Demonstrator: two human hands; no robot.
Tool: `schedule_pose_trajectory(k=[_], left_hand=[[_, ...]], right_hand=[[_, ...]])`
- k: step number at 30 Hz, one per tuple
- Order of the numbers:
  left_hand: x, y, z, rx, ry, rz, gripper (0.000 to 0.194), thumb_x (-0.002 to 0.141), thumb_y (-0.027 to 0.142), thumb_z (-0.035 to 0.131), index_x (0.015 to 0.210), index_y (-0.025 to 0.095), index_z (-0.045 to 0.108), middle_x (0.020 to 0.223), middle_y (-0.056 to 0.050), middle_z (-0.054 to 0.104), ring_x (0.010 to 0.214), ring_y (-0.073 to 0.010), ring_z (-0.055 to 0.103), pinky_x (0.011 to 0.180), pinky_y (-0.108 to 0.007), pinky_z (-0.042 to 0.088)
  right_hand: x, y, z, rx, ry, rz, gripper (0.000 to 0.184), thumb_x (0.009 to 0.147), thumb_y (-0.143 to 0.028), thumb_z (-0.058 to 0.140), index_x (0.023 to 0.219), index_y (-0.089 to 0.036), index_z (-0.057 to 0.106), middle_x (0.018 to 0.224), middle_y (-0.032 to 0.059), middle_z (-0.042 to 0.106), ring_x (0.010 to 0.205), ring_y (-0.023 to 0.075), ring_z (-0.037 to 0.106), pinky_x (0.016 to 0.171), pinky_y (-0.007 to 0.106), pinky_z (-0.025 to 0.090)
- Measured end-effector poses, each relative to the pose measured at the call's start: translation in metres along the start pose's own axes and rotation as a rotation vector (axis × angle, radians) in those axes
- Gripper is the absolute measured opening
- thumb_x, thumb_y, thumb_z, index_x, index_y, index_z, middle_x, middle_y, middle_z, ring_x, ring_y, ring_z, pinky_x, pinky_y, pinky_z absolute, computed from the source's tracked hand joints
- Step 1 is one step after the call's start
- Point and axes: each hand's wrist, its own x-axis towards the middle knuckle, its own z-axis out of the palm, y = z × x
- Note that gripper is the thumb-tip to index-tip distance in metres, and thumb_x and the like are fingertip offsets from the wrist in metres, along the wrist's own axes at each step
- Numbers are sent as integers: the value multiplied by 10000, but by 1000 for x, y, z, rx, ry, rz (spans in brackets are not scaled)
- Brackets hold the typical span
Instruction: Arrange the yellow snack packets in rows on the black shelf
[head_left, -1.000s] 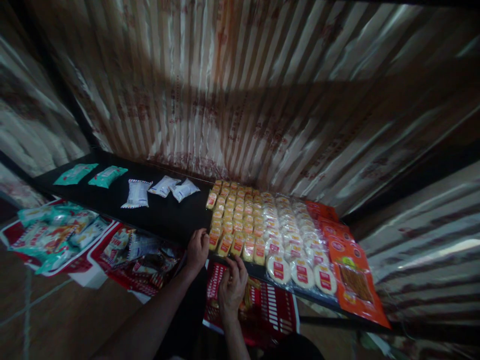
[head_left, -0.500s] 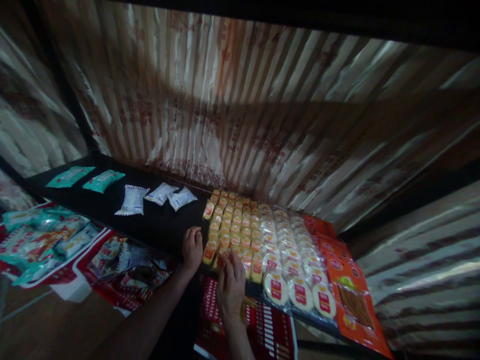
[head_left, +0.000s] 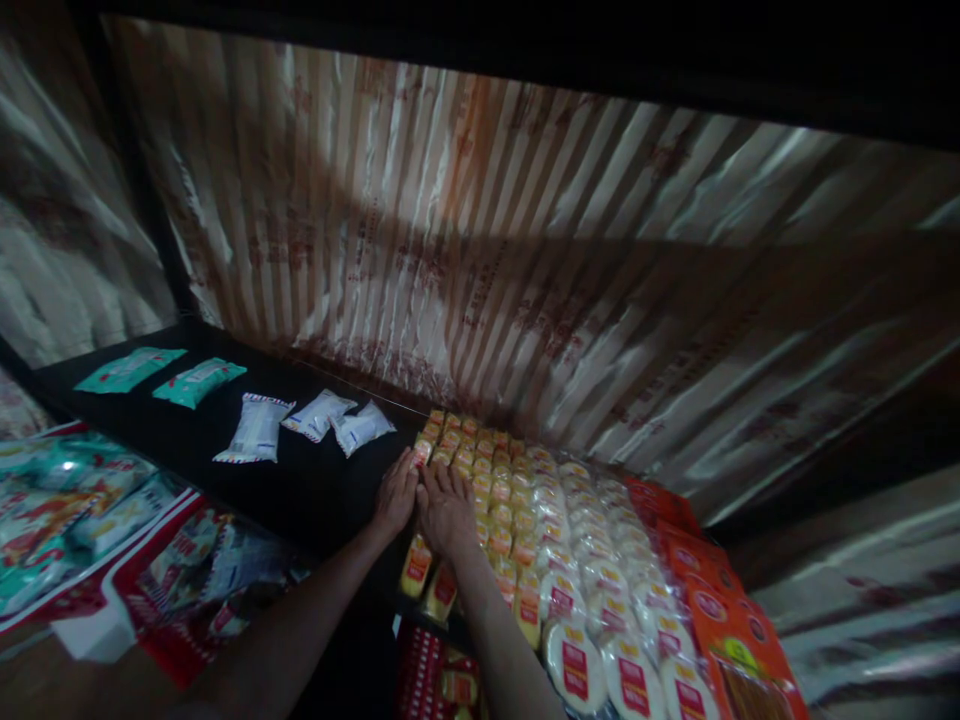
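Observation:
Small yellow wrapped cakes (head_left: 501, 490) stand in tight rows on a black shelf. My left hand (head_left: 396, 493) lies along the outer left side of these rows, fingers stretched forward against the packets. Beside it, my right hand (head_left: 448, 508) rests palm down over the left rows with its fingers extended. A yellow packet (head_left: 422, 453) with a red label sits just beyond both sets of fingertips, apparently touched by them. Some cakes under the right hand and forearm are hidden.
Round white wrapped cakes (head_left: 574, 660) and orange bags (head_left: 720, 610) fill the shelf's right side. Blue-white packets (head_left: 256, 428) and green packets (head_left: 200, 381) lie to the left. Below are red baskets (head_left: 124, 590) of snacks. Striped sheeting (head_left: 420, 230) hangs behind.
Both hands have moved deeper along the left rows, away from the shelf's front edge. My right hand has also come closer to the left one. The view has shifted slightly.

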Motion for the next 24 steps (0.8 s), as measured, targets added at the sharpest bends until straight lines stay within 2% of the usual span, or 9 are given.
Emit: schedule_pose_trajectory(k=[9,16,21,24], left_hand=[[-8,2,2,79,-50,5,515,903,284,261,1370,112,395,1460,-122,374,1360,-174,324,1137,-370,262],[-8,3,1,88,-18,2,502,896,275,303,1366,122,396,1464,-140,362,1357,-193,331,1116,-400,293],[-8,1,3,96,-23,19,501,903,275,304,1382,146,370,1472,-133,350,1358,-196,331,1114,-406,294],[-8,0,3,89,-18,11,509,911,290,285,1384,119,363,1469,-143,351,1358,-197,329,1119,-402,288]], right_hand=[[-12,11,1,-10,21,-78,429,925,-350,356,1306,-236,515,1412,55,460,1330,266,356,1081,450,240],[-14,19,1,40,-40,-136,525,806,-362,517,1316,-236,504,1438,77,424,1346,293,324,1098,470,209],[-11,20,-1,69,-37,-129,564,764,-303,539,1321,-224,497,1455,97,393,1355,276,314,1100,439,226],[-10,18,-2,92,-19,-113,551,766,-270,526,1314,-219,505,1453,102,397,1353,262,321,1104,420,230]])
